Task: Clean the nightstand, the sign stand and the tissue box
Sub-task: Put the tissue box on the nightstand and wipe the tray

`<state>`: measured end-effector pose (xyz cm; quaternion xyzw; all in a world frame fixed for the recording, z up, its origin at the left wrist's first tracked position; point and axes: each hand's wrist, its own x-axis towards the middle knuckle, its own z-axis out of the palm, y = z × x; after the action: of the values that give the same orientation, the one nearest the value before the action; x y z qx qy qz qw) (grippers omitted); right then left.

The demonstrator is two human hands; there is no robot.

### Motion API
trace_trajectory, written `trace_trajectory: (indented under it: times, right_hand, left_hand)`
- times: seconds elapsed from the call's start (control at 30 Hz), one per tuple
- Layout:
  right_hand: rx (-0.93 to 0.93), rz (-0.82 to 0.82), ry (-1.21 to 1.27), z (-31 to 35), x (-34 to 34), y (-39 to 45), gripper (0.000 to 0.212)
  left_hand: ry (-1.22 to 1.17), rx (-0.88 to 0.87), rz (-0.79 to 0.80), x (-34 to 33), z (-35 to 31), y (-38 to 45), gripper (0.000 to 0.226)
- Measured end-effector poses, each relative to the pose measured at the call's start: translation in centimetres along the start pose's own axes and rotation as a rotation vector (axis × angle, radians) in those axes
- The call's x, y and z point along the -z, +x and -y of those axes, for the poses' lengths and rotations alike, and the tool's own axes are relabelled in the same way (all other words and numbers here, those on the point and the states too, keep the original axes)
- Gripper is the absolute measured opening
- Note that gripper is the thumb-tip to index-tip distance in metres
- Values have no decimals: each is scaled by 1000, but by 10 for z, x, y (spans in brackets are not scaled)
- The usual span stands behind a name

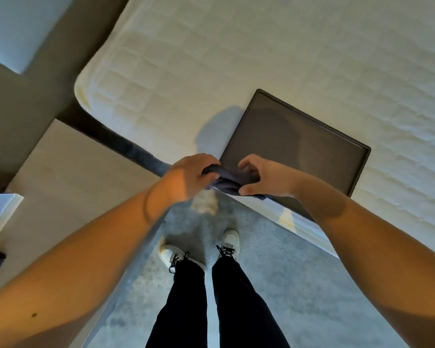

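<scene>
Nightstand (68, 167) — its pale top sits at the left, beside the bed and below the left forearm. Both hands meet above the mattress (236, 71) edge, holding a dark cloth (230, 180) between them — left hand (190, 175) curled around one end, right hand (264, 178) pinching the other with thumb and fingers. Just beyond lies a dark tray (337, 156) on the mattress. White sneakers (227, 243) stand on grey carpet (299, 285).

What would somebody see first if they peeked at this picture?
Probably the two hands in the middle: the left hand and right hand both hold a dark cloth bunched between them. Just behind, a dark flat tray lies on the white quilted mattress, and white sneakers stand on the grey carpet below.
</scene>
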<state>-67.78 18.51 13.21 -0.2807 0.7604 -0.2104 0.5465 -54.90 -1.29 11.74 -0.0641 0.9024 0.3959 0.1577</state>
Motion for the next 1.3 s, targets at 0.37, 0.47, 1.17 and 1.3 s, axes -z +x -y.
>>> trace_trajectory:
  times: [0.37, 0.47, 1.17, 1.3]
  right_hand:
    - [278, 187, -589, 139, -89, 97, 20]
    - [305, 330, -687, 170, -128, 122, 30]
    - [377, 386, -846, 235, -247, 168, 16]
    - [573, 104, -916, 238, -246, 181, 6]
  left_hand:
    - [-274, 489, -97, 39, 105, -160, 7]
    - [-286, 583, -158, 32, 133, -202, 9]
    - [-301, 610, -339, -15, 210, -307, 30]
    - [-125, 617, -502, -8, 222, -294, 23]
